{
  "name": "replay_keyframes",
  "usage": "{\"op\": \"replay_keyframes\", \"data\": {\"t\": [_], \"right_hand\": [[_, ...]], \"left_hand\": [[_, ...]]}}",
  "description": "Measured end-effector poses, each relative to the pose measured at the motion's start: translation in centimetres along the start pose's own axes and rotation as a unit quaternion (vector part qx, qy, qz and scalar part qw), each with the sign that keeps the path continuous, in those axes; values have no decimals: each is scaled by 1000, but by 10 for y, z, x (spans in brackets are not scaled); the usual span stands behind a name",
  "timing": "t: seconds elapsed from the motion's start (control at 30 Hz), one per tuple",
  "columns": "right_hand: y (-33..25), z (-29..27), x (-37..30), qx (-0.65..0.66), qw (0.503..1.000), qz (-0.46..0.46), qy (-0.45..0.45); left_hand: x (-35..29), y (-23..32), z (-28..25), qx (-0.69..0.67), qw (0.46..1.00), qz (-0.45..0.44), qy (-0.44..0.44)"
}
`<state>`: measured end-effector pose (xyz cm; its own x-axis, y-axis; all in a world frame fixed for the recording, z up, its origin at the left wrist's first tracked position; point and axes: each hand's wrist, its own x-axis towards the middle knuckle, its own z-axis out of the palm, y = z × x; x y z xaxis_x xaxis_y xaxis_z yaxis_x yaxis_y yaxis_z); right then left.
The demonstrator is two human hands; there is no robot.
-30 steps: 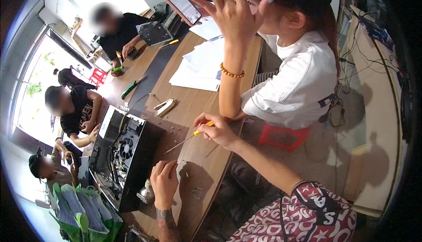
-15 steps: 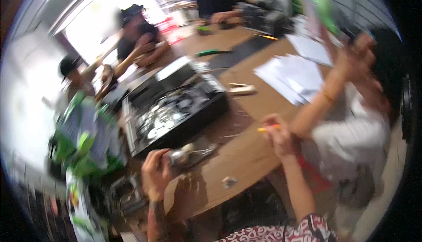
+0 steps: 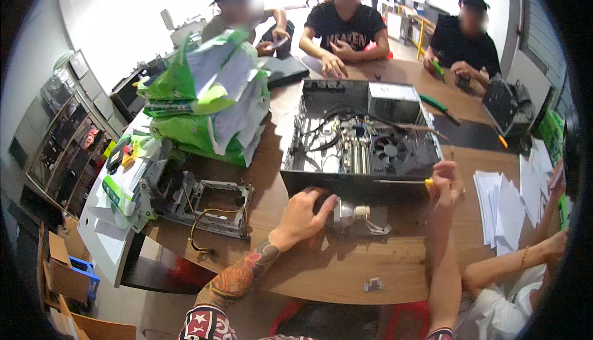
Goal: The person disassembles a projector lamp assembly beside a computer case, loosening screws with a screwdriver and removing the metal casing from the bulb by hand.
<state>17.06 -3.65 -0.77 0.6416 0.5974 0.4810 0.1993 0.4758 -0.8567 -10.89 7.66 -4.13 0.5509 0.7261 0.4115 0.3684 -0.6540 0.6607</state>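
An open black desktop computer case (image 3: 355, 182) lies in front of me, with cables, a board and a fan (image 3: 390, 149) showing inside. My right hand (image 3: 447, 184) is closed around the yellow handle of a screwdriver (image 3: 401, 182), at the case's near right corner. The thin shaft points left along the near wall. My left hand (image 3: 302, 218) is by that wall, its fingers curved and apart from the thumb, seemingly holding nothing. Just right of its thumb, a lamp with a glass reflector (image 3: 347, 214) lies on the table; whether they touch is unclear.
A metal frame with wires (image 3: 228, 211) and green-and-white bags (image 3: 204, 105) stand at left. A small metal piece (image 3: 373, 285) lies near the front edge. Papers (image 3: 491, 207), a green-handled tool (image 3: 440, 108) and a co-worker's arm (image 3: 525, 260) are at right. Three people sit across the table.
The view has swung left, so the case sits further right in it. My right hand with the screwdriver is now closer to the case. The co-worker's raised arm at right is lower.
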Motion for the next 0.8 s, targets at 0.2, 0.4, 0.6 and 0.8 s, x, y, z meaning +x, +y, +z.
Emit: {"op": "replay_keyframes", "data": {"t": [0.2, 0.4, 0.6, 0.8], "right_hand": [[-7, 2, -4, -42, 999, 18, -27], [1, -5, -7, -102, 994, 17, -47], [-5, 1, -13, -92, 994, 24, -60], [-11, 5, -14, -99, 993, 33, -52]], "left_hand": [[17, 20, -19, -25, 980, -146, -134], [12, 7, -4, -133, 965, -128, -185], [3, 14, -11, -233, 932, -180, -210], [7, 23, -16, -349, 902, -179, -179]]}}
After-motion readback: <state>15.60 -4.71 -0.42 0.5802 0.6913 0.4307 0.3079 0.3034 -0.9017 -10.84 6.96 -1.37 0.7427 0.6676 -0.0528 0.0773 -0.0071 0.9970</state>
